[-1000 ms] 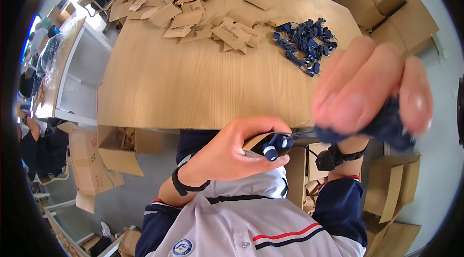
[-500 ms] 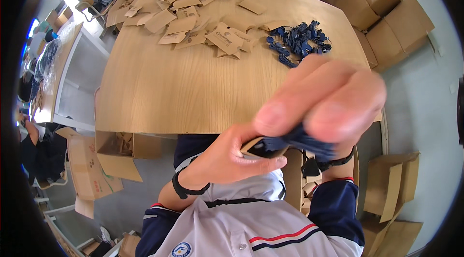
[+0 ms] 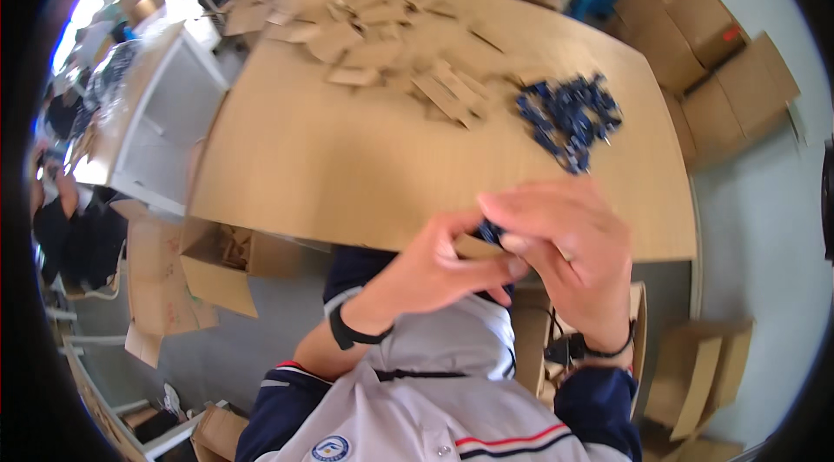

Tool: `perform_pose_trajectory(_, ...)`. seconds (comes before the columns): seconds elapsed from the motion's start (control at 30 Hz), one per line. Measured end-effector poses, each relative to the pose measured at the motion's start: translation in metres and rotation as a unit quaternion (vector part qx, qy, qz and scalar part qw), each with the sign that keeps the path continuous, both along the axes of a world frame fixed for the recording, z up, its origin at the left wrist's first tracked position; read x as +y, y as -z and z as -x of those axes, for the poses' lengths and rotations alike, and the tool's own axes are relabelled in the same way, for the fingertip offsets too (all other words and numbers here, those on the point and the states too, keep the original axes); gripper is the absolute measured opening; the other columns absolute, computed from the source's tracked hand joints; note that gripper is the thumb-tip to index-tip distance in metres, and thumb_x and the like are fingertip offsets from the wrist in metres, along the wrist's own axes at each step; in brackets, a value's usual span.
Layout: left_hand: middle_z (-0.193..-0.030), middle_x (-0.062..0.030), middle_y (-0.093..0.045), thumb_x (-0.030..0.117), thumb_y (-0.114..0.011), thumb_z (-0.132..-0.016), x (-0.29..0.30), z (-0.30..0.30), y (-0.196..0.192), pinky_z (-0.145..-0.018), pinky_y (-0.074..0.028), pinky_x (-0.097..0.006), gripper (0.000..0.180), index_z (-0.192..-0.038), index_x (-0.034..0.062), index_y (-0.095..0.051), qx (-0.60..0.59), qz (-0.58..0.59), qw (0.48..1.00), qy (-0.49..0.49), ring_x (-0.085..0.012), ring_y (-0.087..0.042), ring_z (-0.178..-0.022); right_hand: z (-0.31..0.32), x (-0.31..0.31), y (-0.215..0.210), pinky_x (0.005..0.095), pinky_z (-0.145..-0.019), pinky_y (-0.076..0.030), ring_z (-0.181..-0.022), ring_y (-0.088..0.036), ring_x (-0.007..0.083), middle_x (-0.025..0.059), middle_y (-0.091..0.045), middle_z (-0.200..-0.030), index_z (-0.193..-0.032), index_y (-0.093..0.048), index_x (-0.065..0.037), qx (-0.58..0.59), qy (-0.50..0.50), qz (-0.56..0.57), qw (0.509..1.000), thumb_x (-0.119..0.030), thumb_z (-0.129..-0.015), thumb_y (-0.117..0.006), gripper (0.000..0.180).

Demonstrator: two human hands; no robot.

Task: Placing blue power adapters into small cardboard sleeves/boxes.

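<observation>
Packet (image 3: pixel 473 247) in left hand (image 3: pixel 439 266) — open tabletop (image 3: pixel 347 175) beyond near edge (image 3: pixel 295 234).

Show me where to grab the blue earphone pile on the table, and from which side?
I'd pinch the narrow near end of the blue earphone pile, coming from the person's side, probably with the right hand. That end tapers toward the person, and wooden tabletop shows around it. It's too blurry to tell single strands apart.
</observation>
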State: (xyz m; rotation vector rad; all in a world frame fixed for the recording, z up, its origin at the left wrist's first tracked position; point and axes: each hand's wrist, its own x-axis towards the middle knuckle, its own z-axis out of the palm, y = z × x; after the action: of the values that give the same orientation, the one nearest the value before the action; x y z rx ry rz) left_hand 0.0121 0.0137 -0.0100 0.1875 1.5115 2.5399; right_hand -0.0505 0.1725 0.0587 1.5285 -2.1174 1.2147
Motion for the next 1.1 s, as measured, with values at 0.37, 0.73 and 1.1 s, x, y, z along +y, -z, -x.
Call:
perform_pose_trajectory(0.37,-0.087,-0.0091,-0.067,0.026,-0.064,-0.094,-0.016,0.010,0.037,-0.059,-0.054,-0.025,0.032,-0.112,0.0006,-0.059,0.039,0.136,0.985,0.100,-0.0152,-0.068,-0.064,-0.022,0.000,0.020,0.0520,-0.108,-0.035,-0.083,-0.064,0.0256,0.0086,-0.068,-0.094,-0.103,-0.071,-0.003,0.001,0.078,-0.090,0.993,-0.002,-0.073,-0.073,0.030)
perform_pose_trajectory(0.73,-0.102,-0.0108,-0.067,0.027,-0.060,-0.097,-0.024,0.024,0.043,-0.066,-0.056,-0.028,0.035,-0.117,-0.0018,-0.056,0.039,0.117,0.983,0.136,-0.0166,-0.069,-0.088,0.003,0.014,0.041,0.0323,-0.072,-0.054,-0.080,-0.067,0.0253,0.0144,-0.068,-0.094,-0.113,-0.065,-0.001,-0.211,0.016,-0.117,0.970,-0.004,-0.090,-0.062,0.024)
perform_pose_trajectory(1.1,-0.142,-0.0210,-0.046,0.040,-0.033,-0.105,-0.002,0.033,0.011,-0.103,-0.039,-0.032,0.056,-0.143,-0.0016,-0.033,0.086,-0.235,0.963,0.095,-0.0225,-0.045,-0.130,-0.012,0.000,0.079,0.0373,-0.074,-0.052,-0.081,-0.064,0.0290,0.0162,-0.065,-0.091,-0.114,-0.064,0.000,0.100,0.117,0.063,0.986,-0.006,-0.088,-0.068,0.027)
